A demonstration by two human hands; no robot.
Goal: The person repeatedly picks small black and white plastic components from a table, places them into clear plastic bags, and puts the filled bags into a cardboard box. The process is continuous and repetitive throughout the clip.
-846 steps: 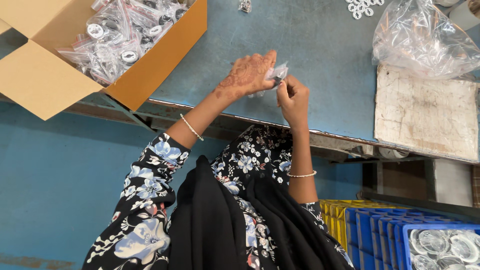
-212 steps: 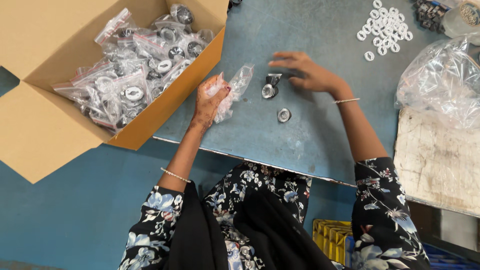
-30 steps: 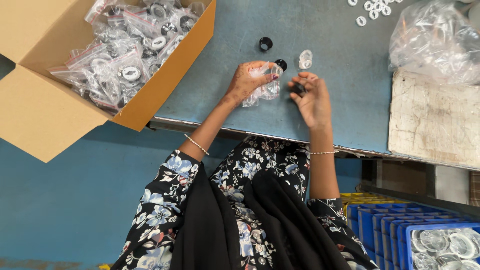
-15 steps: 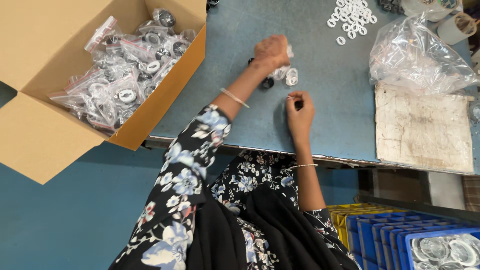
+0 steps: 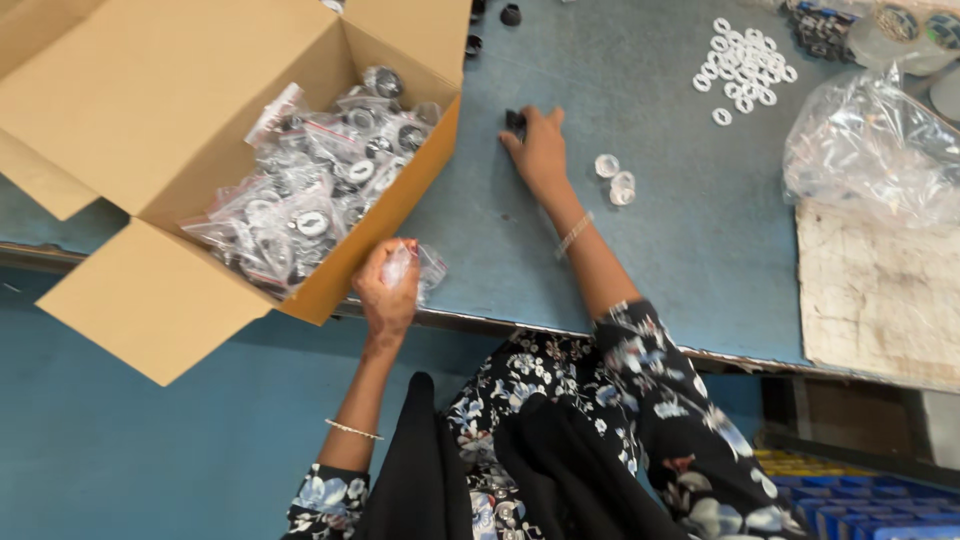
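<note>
Left hand (image 5: 388, 290) pinched small clear bag (image 5: 415, 266) beside part-filled cardboard box (image 5: 150, 300). Right hand (image 5: 540, 150), fingers spread, touched black part (image 5: 515, 121); loose white rings (image 5: 745, 75) unpacked far right.

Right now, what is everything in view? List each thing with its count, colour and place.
Cardboard box: one, brown, open, at the table's left edge.
Filled packets: many, clear plastic with round parts, inside the box.
Table: one, blue-grey top.
White rings: a loose cluster, far right of the table.
Clear caps: about three, beside the right hand.
Black parts: a few, at the far table edge.
Plastic bag: one, clear, crumpled, at right.
Board: one, whitish, worn, under the bag.
Crates: blue and yellow, bottom right.
Left hand: holding a small clear packet.
Right hand: touching a small black part.
</note>
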